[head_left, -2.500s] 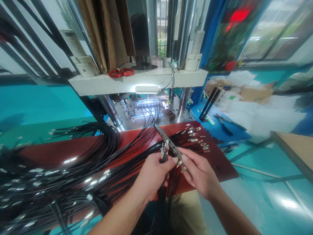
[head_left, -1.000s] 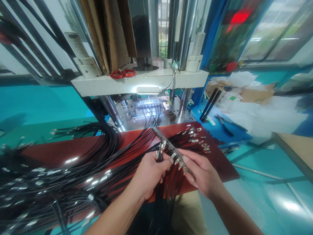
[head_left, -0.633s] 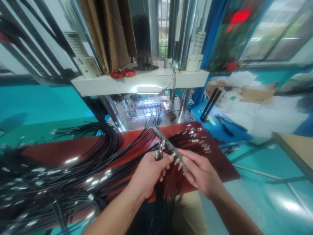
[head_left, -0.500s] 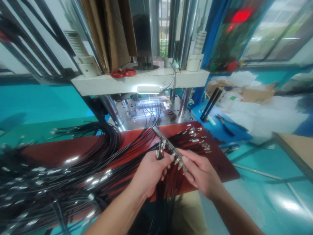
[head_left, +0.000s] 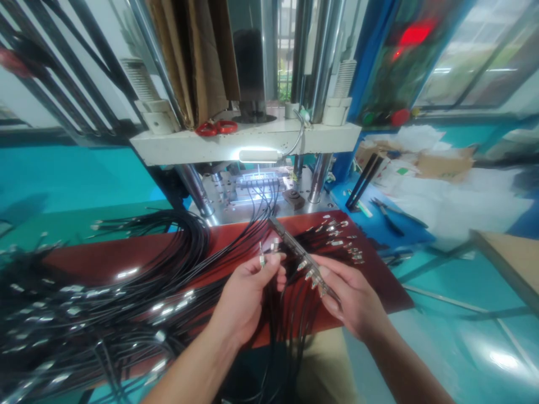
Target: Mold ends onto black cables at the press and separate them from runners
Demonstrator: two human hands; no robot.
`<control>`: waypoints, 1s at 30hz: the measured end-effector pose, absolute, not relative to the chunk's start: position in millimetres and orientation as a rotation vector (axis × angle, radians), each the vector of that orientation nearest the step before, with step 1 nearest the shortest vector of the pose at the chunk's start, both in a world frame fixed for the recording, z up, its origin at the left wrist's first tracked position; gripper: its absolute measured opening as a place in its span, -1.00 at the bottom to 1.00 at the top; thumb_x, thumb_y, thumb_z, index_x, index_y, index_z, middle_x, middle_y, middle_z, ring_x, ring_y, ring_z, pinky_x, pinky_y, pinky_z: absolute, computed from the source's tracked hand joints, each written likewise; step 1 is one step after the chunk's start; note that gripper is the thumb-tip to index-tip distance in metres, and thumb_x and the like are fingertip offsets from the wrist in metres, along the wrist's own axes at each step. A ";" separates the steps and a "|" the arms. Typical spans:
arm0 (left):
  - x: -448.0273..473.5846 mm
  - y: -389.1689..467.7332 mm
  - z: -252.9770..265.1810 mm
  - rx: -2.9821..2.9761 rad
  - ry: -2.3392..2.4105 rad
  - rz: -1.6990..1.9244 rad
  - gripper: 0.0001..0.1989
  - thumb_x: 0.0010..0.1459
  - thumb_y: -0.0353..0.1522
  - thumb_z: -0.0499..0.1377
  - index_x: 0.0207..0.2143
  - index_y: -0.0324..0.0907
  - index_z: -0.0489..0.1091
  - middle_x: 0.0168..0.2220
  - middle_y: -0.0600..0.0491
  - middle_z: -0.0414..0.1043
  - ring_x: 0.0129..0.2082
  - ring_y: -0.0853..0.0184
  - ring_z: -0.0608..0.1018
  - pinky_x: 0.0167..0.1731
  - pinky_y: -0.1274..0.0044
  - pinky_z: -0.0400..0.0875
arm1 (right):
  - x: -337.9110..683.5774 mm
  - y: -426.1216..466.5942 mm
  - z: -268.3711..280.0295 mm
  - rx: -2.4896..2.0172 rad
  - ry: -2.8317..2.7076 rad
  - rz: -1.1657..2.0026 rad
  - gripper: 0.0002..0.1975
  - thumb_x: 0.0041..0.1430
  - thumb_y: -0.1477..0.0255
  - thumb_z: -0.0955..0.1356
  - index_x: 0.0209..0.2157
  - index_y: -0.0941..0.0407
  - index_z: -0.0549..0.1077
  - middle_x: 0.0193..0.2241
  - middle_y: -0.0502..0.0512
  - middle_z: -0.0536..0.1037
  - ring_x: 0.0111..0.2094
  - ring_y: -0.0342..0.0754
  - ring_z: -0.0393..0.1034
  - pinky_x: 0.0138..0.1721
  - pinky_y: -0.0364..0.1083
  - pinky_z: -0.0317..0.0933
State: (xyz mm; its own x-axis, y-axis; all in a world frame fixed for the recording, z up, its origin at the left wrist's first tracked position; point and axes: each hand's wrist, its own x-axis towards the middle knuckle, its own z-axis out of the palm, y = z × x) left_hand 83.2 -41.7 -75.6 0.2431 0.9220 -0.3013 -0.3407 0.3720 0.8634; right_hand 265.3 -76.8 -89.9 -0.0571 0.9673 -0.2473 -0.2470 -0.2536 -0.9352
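My right hand (head_left: 351,294) grips a narrow metal bar (head_left: 290,241) near its lower end. Several small metal connectors (head_left: 310,274) stick out along the bar's near side, with black cables hanging below them. Just left of the bar, my left hand (head_left: 248,289) is closed on black cables, whose metal connector ends (head_left: 274,245) rise above the thumb and fingers. A small space separates these ends from the bar. The cables drop from my left hand over the edge of the red-brown table (head_left: 223,230).
Bundles of black cables (head_left: 185,247) cover the table's left side; more connector ends (head_left: 337,235) lie at right. Ahead stands a press with a lit lower plate (head_left: 256,193) and cables running into it. Red-handled scissors (head_left: 217,128) rest on its white crossbeam (head_left: 328,137). Pliers (head_left: 387,216) lie on a blue surface.
My left hand has moved a little left, away from the bar, and the connector ends in it have spread apart. My right hand with the bar has shifted slightly right.
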 end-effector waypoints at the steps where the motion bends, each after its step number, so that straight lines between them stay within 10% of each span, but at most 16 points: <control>1: 82.2 -41.4 -75.4 0.714 0.940 0.997 -0.75 0.11 -0.24 0.27 -0.32 -0.28 0.45 -0.47 0.09 0.36 -0.50 0.50 0.36 -0.44 0.63 0.28 | 265.4 -76.9 -88.7 -1.173 -0.900 1.520 -0.50 0.21 0.20 0.34 0.11 0.14 0.39 -0.64 -0.12 0.22 -0.69 -0.29 -0.04 -0.70 -0.24 -0.18; 11: 88.0 -40.5 -74.2 0.840 1.111 0.898 -0.75 0.07 -0.24 0.28 -0.37 -0.24 0.36 -0.60 0.21 0.20 -0.68 0.57 0.14 -0.69 0.66 -0.05 | 264.6 -76.7 -83.5 -1.177 -0.907 1.556 -0.50 0.17 0.19 0.37 0.09 0.13 0.41 -0.61 -0.11 0.24 -0.67 -0.29 -0.03 -0.69 -0.25 -0.19; 30: 85.1 -37.8 -68.2 0.982 1.176 0.820 -0.72 0.03 -0.19 0.28 -0.41 -0.25 0.41 -0.63 0.20 0.20 -0.68 0.55 0.19 -0.68 0.67 0.02 | 266.4 -76.7 -81.3 -1.204 -1.010 1.551 -0.49 0.18 0.19 0.36 0.10 0.15 0.42 -0.60 -0.09 0.27 -0.68 -0.29 0.01 -0.70 -0.23 -0.14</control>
State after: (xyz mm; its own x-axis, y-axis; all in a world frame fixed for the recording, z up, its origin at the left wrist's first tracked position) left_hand 85.1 -37.8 -68.2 0.2065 0.9113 -0.3562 -0.0192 0.3677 0.9297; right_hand 266.4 -76.7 -81.3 -0.1210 0.9623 -0.2436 -0.1662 -0.2615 -0.9508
